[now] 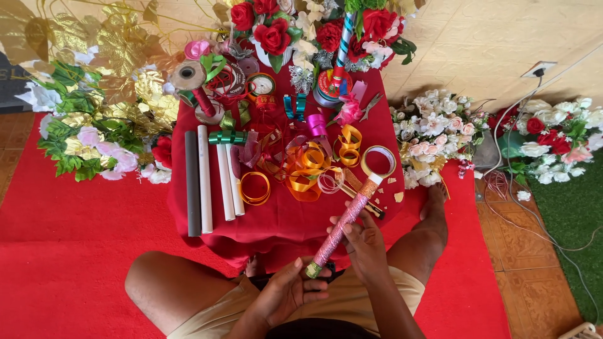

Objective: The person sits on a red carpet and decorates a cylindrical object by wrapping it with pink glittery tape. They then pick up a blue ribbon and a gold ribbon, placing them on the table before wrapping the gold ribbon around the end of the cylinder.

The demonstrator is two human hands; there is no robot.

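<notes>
A long tube wrapped in pink glitter slants up from my lap toward the table. My left hand pinches its lower, greenish end. My right hand is closed around its middle. The tube's top end meets a roll of clear tape lying on the red tablecloth. Curls of orange and gold ribbon lie just left of the tape roll.
Plain tubes, one dark and three white, lie on the table's left side. Ribbon spools, scissors and red roses crowd the back. Artificial flower bunches sit on the red carpet left and right. Cables run across the tiles at right.
</notes>
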